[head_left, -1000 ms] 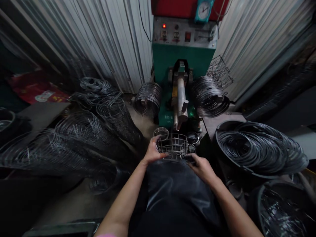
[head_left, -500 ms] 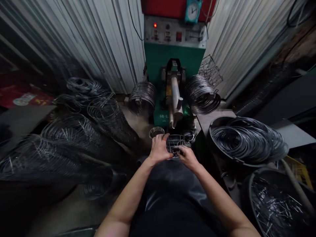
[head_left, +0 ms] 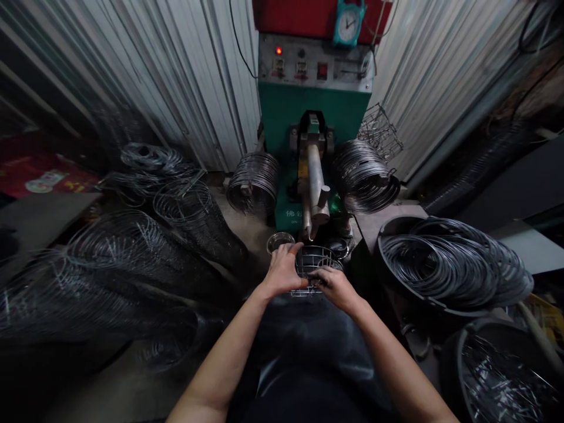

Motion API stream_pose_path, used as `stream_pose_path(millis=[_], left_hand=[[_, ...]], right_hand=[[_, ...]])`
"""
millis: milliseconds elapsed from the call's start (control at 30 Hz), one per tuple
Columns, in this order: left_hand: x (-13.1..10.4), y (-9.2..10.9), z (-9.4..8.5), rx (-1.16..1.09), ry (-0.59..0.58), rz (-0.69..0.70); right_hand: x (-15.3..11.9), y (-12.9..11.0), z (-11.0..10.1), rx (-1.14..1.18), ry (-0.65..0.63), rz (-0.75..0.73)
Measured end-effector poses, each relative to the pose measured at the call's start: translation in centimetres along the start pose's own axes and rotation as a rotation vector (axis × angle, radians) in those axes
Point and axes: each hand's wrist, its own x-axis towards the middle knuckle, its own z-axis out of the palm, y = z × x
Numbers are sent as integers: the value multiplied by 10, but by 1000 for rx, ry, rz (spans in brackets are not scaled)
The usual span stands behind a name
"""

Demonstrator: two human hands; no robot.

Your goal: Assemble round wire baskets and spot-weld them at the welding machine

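Observation:
Below the tip of a green spot-welding machine (head_left: 314, 176), a small round basket of metal wire (head_left: 311, 259) is between my hands. My left hand (head_left: 282, 271) grips its left side, thumb along the near edge and fingers over the far left. Orange bands wrap the thumb and a finger. My right hand (head_left: 331, 285) is closed in a pinch at the basket's near right side, beside my left thumb. Its fingertips look dark, and what they pinch is hidden. A round metal ring-like piece (head_left: 280, 241) lies just beyond my left hand.
Wire-ring coils (head_left: 253, 182) hang left of the machine, and more coils (head_left: 365, 176) hang right. At right stand a tub of wire rings (head_left: 440, 264) and a bin of short metal pieces (head_left: 506, 376). Stacked wire baskets (head_left: 132, 264) fill the left floor.
The view has shifted slightly, so the machine appears a little lower. My hands keep their hold around the basket, which appears slightly lower and more of its grid shows.

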Motion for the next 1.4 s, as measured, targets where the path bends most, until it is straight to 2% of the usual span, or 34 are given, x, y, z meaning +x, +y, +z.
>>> stream_pose_path(millis=[167,333,433,633,767,900,967,1033,1100,1167,1233,1300,1400], left_hand=[[10,-5,-3,-30,-11,3],[29,-8,-8,-26,23,-1],[38,-7,-10,-18,4,-27],[40,-4,-9,18,31,-57],[50,-5,-9,42,57,-110],[60,-9,-8,-7,30,-148],[62,-10,-7,-16,42,-143],[63,-11,-5,-14,68,-154],[65,-12,-5,-18,86,-185],[70,-13,-5,-27,91,-213],[75,-14,-6,-35,81,-223],[79,-15,-7,-36,75,-223],[83,-16,-7,-36,77,-218]], right_hand=[[6,1,0,-22,27,6],[25,7,-8,-88,61,24],[33,9,-12,-81,80,21],[30,14,-5,-65,141,55],[41,16,-4,-77,165,115],[48,13,-11,13,305,155],[37,13,-11,146,418,223],[15,18,-6,303,489,367],[-16,27,6,405,501,545],[-52,37,24,414,479,668],[-85,46,43,347,450,677],[-109,51,58,307,487,661],[-121,53,66,378,610,729]])
